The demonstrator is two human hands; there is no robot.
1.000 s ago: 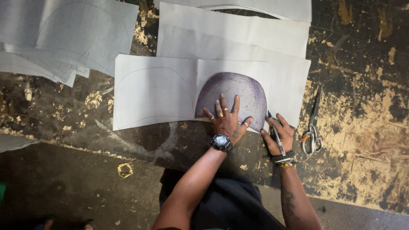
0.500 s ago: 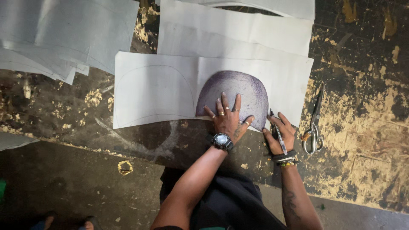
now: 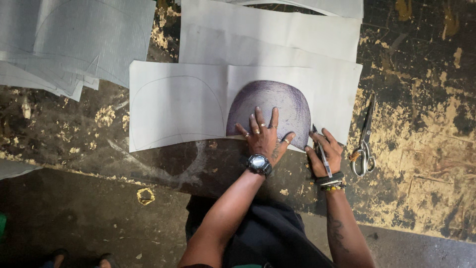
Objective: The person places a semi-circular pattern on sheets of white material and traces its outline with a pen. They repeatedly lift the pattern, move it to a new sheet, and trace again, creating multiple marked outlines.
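A white sheet (image 3: 178,106) lies on the worn dark table, with a pencilled dome outline on its left half. On its right half rests a purple-grey dome-shaped template (image 3: 285,101). My left hand (image 3: 264,136), with rings and a wristwatch, presses flat on the template's lower edge, fingers spread. My right hand (image 3: 325,154), wearing bracelets, grips a pen (image 3: 321,151) whose tip touches the sheet at the template's lower right edge.
Metal scissors (image 3: 364,139) lie on the table right of my right hand. More white sheets (image 3: 277,34) are stacked behind, and grey sheets (image 3: 74,39) lie at the upper left. A small yellow ring (image 3: 145,196) sits at the lower left.
My right hand with the pen has shifted slightly along the template's lower right edge. My left hand stays pressed on the template.
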